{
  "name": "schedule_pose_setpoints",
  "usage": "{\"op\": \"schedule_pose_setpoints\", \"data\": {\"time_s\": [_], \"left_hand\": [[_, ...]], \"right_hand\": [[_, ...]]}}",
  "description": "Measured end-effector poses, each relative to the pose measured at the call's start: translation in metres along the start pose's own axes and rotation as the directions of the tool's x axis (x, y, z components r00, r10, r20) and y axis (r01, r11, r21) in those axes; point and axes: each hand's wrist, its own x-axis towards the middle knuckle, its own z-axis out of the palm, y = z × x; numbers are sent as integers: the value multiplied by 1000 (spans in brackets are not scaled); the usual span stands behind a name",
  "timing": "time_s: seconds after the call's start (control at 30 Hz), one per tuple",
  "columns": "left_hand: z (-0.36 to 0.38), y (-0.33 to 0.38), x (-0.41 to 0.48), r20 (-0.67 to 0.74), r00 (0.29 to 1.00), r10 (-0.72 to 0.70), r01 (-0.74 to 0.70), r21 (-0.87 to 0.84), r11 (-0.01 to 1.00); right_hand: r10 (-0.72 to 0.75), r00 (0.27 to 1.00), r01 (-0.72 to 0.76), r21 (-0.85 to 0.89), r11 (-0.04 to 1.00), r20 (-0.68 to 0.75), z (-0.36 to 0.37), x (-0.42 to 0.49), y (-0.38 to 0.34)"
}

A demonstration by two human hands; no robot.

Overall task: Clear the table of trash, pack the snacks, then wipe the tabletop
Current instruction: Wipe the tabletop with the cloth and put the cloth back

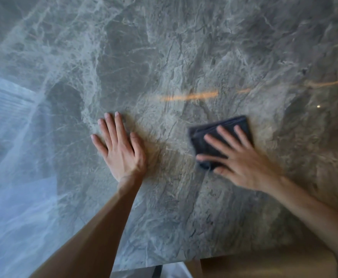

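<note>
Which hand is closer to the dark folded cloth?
Right. The right hand lies flat on top of the dark grey folded cloth. The left hand rests flat on the grey marble tabletop, off to the cloth's left, not touching it.

Your dark grey cloth (223, 130), folded into a thick square, lies flat on the glossy grey-veined marble worktop (164, 57), right of centre, pressed down under the spread fingers of your right grip (244, 165).
</note>
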Motion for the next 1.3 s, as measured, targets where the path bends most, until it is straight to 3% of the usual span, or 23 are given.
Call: {"op": "schedule_pose_setpoints", "data": {"time_s": [0.07,0.17,0.23,0.3,0.37,0.43,0.53,0.6,0.67,0.73,0.77,0.83,0.9,0.97,1.07,1.13,1.23,1.27,1.3], "left_hand": [[0,0,0,2,1000,1,-1,10,1000],[0,0,-1,8,1000,-1,1,12,1000],[0,-1,-1,12,1000,0,0,16,1000],[1,0,0,21,1000,6,-6,26,1000],[-1,0,-1,30,1000,8,-9,22,1000],[-1,-1,-1,30,999,9,-10,14,1000],[-1,-2,1,25,1000,-5,5,10,1000],[0,-3,1,24,1000,-4,4,11,1000],[1,-3,0,10,1000,9,-9,25,1000],[2,-4,1,9,1000,12,-13,30,999],[3,-5,1,9,1000,15,-15,28,999],[3,-5,1,3,1000,4,-4,8,1000],[1,-4,-2,-3,1000,5,-5,-31,1000],[-1,-3,-2,-12,1000,14,-15,-62,998],[0,-4,-1,-1,1000,14,-14,-38,999],[2,-4,0,-2,1000,7,-7,-11,1000],[3,-4,1,-3,1000,7,-7,11,1000],[3,-4,2,-3,1000,10,-10,7,1000],[2,-4,1,1,1000,8,-8,0,1000]], "right_hand": [[264,964,-262,63,963,-21,-4,6,16],[650,752,-629,177,757,-106,-13,51,15],[768,634,-728,263,633,-93,-24,97,2],[729,675,-688,263,676,-110,-28,127,-28],[594,783,-548,248,799,-184,-21,123,-81],[424,889,-378,248,892,-171,-7,80,-141],[375,924,-350,233,907,-71,12,-4,-161],[550,835,-535,187,824,-32,17,-28,-124],[763,645,-745,182,642,-51,14,-5,-75],[860,497,-821,259,509,-113,-1,56,-38],[864,484,-806,314,502,-141,-10,92,-30],[805,557,-714,377,590,-205,-22,148,-47],[638,711,-545,341,765,-295,-21,157,-90],[474,839,-398,292,870,-267,-7,114,-132],[461,877,-426,227,876,-134,12,14,-130],[622,777,-597,198,777,-96,15,-10,-78],[879,454,-819,321,476,-143,-8,64,-13],[886,442,-810,361,462,-141,-17,100,-16],[847,503,-758,384,527,-171,-21,127,-32]]}}
